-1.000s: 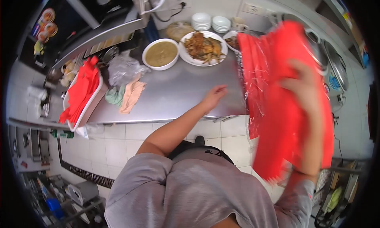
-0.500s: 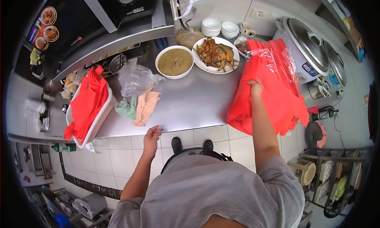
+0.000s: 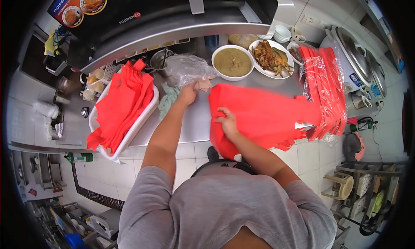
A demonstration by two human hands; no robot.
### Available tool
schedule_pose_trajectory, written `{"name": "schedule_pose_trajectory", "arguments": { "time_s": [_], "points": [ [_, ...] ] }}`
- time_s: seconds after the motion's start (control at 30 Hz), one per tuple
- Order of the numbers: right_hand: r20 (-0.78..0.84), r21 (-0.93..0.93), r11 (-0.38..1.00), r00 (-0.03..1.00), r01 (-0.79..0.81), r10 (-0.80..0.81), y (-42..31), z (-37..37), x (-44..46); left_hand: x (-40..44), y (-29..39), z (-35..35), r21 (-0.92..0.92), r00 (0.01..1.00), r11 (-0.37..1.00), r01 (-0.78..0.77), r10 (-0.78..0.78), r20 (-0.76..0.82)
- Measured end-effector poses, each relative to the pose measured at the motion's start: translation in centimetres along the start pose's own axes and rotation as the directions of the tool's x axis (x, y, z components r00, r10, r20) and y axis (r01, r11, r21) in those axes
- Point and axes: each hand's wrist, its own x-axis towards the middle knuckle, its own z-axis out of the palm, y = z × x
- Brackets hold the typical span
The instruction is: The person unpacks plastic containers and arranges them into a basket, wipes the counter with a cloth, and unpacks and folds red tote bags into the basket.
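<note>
tiled floor [image 3: 186, 151] spread below my left grip [image 3: 189, 94] and right grip [image 3: 226, 122], steel surface [image 3: 194, 128] ahead. from afar, i judged things partway: red fabric [image 3: 266, 113] lay under the right grip, fingers curled, pinch unclear; a plastic-covered red stack [image 3: 325, 89] lay farther right; left of both, a basket [image 3: 141, 125] already held red pieces [image 3: 125, 95]. my left grip touched peach cloth [image 3: 203, 84], closure hidden.

fujidenzo on microwave [image 3: 151, 33], fujidenzo on sticker [image 3: 78, 7]

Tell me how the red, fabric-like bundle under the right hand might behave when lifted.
The red, fabric-like bundle beneath the right hand is probably floppy: its near edge hangs past the grey metal counter. It seems unlikely to roll, lying spread out broadly.
</note>
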Motion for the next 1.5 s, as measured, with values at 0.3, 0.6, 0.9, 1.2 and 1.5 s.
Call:
{"name": "schedule_pose_trajectory", "arguments": {
  "time_s": [0.3,0.6,0.9,1.2,1.5],
  "points": [
    [0.548,-0.270,0.954,0.794,-0.130,0.263,1.9,11.1,2.6,-12.6,6.1,-4.2,-0.107,0.938,0.964,-0.245,0.207,-0.279],
    [0.601,-0.797,-0.135,0.794,0.588,-0.092,-3.5,-0.4,-1.7,-15.6,1.4,1.7,0.212,0.998,0.977,0.013,-0.027,0.062],
    [0.326,-0.852,0.199,0.788,0.485,-0.522,-3.8,-4.7,7.4,-12.1,5.1,1.3,0.379,0.972,0.913,0.149,-0.206,0.114],
    [-0.238,0.565,0.813,0.971,0.137,0.003,-10.0,-1.8,13.2,-10.2,5.8,2.2,0.365,0.972,0.920,0.141,-0.199,0.126],
    [0.141,-0.757,0.507,0.862,0.411,-0.488,-7.8,-3.1,11.9,-4.3,6.7,1.7,0.363,0.962,0.920,0.148,-0.220,0.164]
  ]
}}
